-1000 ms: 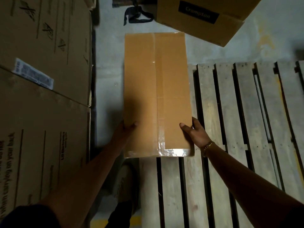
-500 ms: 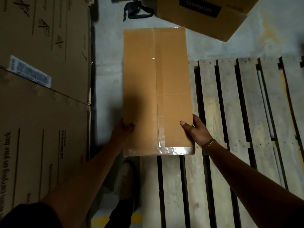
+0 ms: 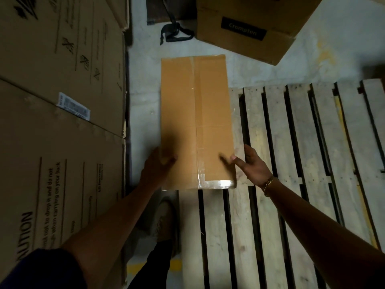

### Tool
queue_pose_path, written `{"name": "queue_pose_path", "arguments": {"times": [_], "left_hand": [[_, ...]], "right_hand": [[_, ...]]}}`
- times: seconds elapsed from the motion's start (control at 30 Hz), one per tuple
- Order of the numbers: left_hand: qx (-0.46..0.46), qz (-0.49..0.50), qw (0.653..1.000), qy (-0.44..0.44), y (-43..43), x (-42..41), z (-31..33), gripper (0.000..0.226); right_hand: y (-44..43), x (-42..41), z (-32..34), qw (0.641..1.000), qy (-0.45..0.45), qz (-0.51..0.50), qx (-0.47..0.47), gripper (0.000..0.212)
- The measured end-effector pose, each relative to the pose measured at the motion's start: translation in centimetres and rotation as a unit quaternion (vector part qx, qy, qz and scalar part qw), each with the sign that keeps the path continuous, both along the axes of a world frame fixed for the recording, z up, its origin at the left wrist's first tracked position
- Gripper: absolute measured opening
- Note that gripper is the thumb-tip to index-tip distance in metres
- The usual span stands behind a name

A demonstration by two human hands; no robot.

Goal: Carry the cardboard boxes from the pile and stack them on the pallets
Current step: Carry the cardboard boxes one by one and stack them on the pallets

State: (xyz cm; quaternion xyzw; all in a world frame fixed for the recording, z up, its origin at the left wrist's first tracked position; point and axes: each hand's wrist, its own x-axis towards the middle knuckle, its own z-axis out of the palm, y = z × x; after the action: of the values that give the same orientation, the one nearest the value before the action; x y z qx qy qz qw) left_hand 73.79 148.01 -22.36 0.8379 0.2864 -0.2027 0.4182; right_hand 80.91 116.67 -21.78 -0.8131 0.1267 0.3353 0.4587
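Two hands steady a long box at the pallet's corner

Both hands clamp the near end of the taped cardboard box (image 3: 198, 122), one on each long side: the left hand (image 3: 155, 170) wraps its edge with the thumb on top, while the right hand (image 3: 253, 166) presses the opposite edge with fingers (image 3: 237, 160) spread, thumb on top. Gripping from either side likely keeps the long box level. It hangs above the wooden pallet (image 3: 312, 163), partly over the left corner and partly over the concrete floor (image 3: 143, 80), so it probably needs shifting right before being set down. Printed cartons (image 3: 58, 122) stand close on the left, limiting room there.
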Motion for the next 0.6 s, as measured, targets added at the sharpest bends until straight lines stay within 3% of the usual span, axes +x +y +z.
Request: {"name": "queue_pose_path", "arguments": {"times": [0.1, 0.27, 0.43, 0.6], "left_hand": [[0.032, -0.025, 0.999, -0.009, -1.8, -0.2, 4.1, 0.111], [0.105, -0.082, 0.99, -0.037, -7.0, -2.0, 14.3, 0.109], [0.174, -0.116, 0.973, -0.102, -12.8, -7.8, 24.6, 0.096], [0.174, -0.095, 0.974, -0.107, -19.1, -14.8, 33.2, 0.101]], "right_hand": [[-1.8, -1.4, 5.2, 0.998, -0.032, 0.058, -0.023, 0.099], [-6.0, -4.8, 14.7, 0.986, -0.089, 0.128, -0.06, 0.085], [-11.2, -8.9, 24.1, 0.979, -0.137, 0.14, -0.056, 0.083], [-16.6, -14.0, 31.0, 0.981, -0.139, 0.127, -0.041, 0.082]]}}
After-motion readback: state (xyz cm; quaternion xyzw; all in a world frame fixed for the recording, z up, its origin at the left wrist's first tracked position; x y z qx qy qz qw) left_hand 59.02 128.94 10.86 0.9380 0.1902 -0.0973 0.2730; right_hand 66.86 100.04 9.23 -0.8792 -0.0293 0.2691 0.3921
